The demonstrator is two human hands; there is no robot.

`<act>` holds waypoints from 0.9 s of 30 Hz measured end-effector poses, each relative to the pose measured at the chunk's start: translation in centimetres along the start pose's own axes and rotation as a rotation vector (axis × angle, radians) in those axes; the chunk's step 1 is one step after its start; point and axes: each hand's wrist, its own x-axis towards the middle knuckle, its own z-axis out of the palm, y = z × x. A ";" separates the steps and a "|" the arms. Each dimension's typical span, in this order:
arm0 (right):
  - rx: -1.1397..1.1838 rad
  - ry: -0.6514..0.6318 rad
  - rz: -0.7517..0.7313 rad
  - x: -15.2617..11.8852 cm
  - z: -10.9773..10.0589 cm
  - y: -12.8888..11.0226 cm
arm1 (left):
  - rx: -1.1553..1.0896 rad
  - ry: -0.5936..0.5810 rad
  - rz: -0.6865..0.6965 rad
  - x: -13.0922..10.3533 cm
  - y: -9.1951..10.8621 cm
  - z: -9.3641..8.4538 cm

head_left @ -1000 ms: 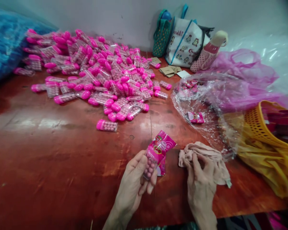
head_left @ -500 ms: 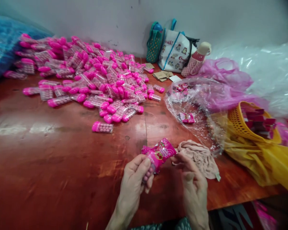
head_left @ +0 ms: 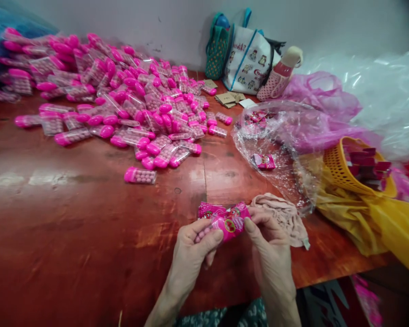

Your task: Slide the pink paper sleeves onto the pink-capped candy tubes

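Between my hands is a clear candy container (head_left: 202, 234) of pink balls, partly covered by a shiny pink printed sleeve (head_left: 230, 225). My left hand (head_left: 194, 247) pinches the container's ball-filled end, thumb on top. At the sleeve's right end, my right hand (head_left: 270, 240) grips its edge between thumb and fingers. Just behind the held pack lie more pink printed sleeves (head_left: 209, 210) on the table. A single pink-capped candy container (head_left: 140, 175) lies apart, farther left. Beyond it spreads a large heap of similar candy containers (head_left: 132, 104).
A crumpled beige cloth (head_left: 286, 218) lies behind my right hand. Farther right are an open clear plastic bag (head_left: 245, 145) with pink packets, a yellow basket (head_left: 333, 163) and yellow plastic sheeting (head_left: 367, 227). A white printed bag (head_left: 247, 63) and a covered bottle (head_left: 281, 75) stand by the wall.
My right hand has closed from loosely spread fingers onto the sleeve's right end. The held pack has turned to lie more level. The camera view has shifted slightly.
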 end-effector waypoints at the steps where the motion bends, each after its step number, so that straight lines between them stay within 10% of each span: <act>1: -0.019 0.000 -0.009 0.0 -0.1 0.0 | 0.022 -0.003 -0.008 0.0 0.0 -0.1; 9: -0.227 -0.022 -0.081 0.4 -1.4 -0.5 | 0.087 -0.043 -0.056 0.0 -0.2 -0.7; 16: 0.125 -0.034 0.254 -1.0 -0.1 1.3 | 0.251 0.112 0.102 -0.5 0.2 0.4; 27: 0.332 0.002 0.464 -1.3 1.8 0.3 | 0.421 -0.117 0.201 -1.1 -0.7 0.5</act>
